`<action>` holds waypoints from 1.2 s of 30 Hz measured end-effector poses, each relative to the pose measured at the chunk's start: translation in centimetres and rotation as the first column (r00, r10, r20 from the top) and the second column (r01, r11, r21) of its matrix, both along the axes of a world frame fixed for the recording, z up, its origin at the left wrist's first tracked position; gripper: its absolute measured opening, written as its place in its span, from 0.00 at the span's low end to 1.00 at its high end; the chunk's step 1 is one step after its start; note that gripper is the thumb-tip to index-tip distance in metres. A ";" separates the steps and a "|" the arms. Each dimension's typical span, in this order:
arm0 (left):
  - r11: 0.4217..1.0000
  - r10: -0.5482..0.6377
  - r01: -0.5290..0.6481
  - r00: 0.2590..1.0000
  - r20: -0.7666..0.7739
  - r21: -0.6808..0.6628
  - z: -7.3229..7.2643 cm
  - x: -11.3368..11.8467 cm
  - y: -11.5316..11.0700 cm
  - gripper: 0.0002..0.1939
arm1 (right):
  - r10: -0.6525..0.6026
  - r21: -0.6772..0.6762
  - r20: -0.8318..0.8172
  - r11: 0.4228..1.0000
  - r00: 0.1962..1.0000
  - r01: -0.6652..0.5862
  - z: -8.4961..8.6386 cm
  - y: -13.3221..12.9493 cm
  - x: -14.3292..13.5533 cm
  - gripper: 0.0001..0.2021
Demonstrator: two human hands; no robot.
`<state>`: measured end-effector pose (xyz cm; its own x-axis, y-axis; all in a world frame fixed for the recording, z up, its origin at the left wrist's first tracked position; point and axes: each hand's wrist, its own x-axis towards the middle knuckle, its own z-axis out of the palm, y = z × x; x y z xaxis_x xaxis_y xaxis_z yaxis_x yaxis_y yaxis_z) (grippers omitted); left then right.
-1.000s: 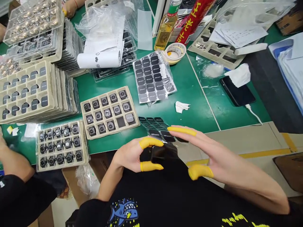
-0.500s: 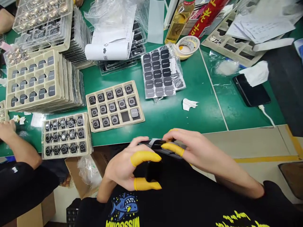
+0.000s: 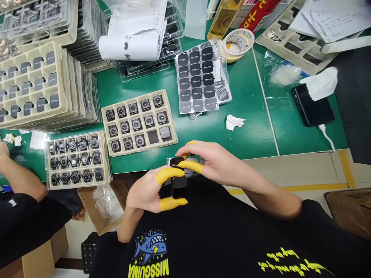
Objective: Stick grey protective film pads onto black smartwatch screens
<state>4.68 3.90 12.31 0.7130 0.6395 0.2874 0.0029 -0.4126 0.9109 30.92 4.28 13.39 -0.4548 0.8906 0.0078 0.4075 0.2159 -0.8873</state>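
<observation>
My left hand (image 3: 153,189), with yellow finger cots on thumb and forefinger, holds a black watch body (image 3: 179,187) between those fingertips, in front of my black shirt. Just above it, my right hand (image 3: 213,160), also in yellow cots, pinches a dark sticker sheet (image 3: 191,166) at a label near its left end. Beyond the hands on the green table lies a beige tray (image 3: 116,122) of watch bodies. One of its compartments shows no watch, and the one beside it holds a watch with a grey label (image 3: 165,132).
A second watch tray (image 3: 75,162) lies at the left, near a co-worker's arm (image 3: 23,177). Stacked trays (image 3: 78,92) stand behind it. Further back are label sheets (image 3: 197,81), a tape roll (image 3: 237,44) and a bottle (image 3: 224,17). A phone (image 3: 313,106) lies right.
My right hand has moved left with the sticker sheet, closer to the watch in my left hand. The view has shifted slightly, and the sheet's dark label shows more fully.
</observation>
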 end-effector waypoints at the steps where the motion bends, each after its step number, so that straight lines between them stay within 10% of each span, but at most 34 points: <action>1: 1.000 0.006 -0.006 1.000 -0.004 -0.003 -0.1 0.0 0.0 0.34 | -0.007 0.058 0.029 0.998 1.000 0.005 -0.2 -0.1 -0.1 0.07; 7: 0.986 0.074 -0.070 0.997 0.018 -0.149 -1.4 -0.4 -0.7 0.34 | -0.119 0.492 0.158 0.870 0.980 0.026 -1.5 -0.4 -1.0 0.11; 14: 0.888 0.224 -0.084 0.938 0.266 -0.452 -3.2 0.3 -1.3 0.32 | -0.306 0.678 0.155 0.724 0.939 0.124 -2.4 -0.5 -2.1 0.13; 24: 0.742 0.466 -0.173 0.828 0.312 -0.648 -4.3 0.4 -1.0 0.34 | -0.261 0.613 -0.065 0.751 0.963 0.245 -3.1 -0.7 -2.2 0.12; 36: 0.723 0.516 -0.251 0.815 0.262 -0.644 -5.6 -1.8 -0.2 0.35 | -0.001 0.592 -0.139 0.802 0.990 0.084 -3.0 -1.3 -1.4 0.13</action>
<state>2.84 3.67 6.68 0.2709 0.9624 -0.0188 -0.3692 0.1219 0.9213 29.49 3.01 10.40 -0.3749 0.7097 0.5965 0.3232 0.7031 -0.6334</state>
